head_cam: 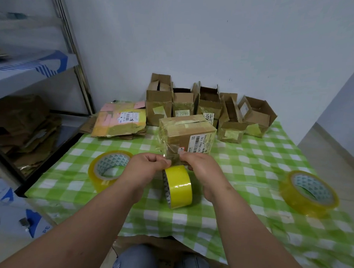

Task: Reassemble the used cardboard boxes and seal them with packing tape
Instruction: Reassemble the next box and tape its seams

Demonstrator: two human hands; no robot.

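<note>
A closed cardboard box (187, 134) with a barcode label stands on the green checked tablecloth (252, 163), wrapped in clear tape. A strip of clear tape (172, 154) runs from its near face down to a yellow tape roll (178, 186) that stands on edge just below my hands. My left hand (148, 165) pinches the strip at its left edge. My right hand (201, 167) pinches the strip at its right edge, close against the box's near face.
Two more tape rolls lie flat, one to the left (107, 169) and one to the right (309, 192). Several open boxes (209, 107) line the wall. Flattened boxes (120, 121) lie back left. A metal shelf (33, 70) holding cardboard stands at the left.
</note>
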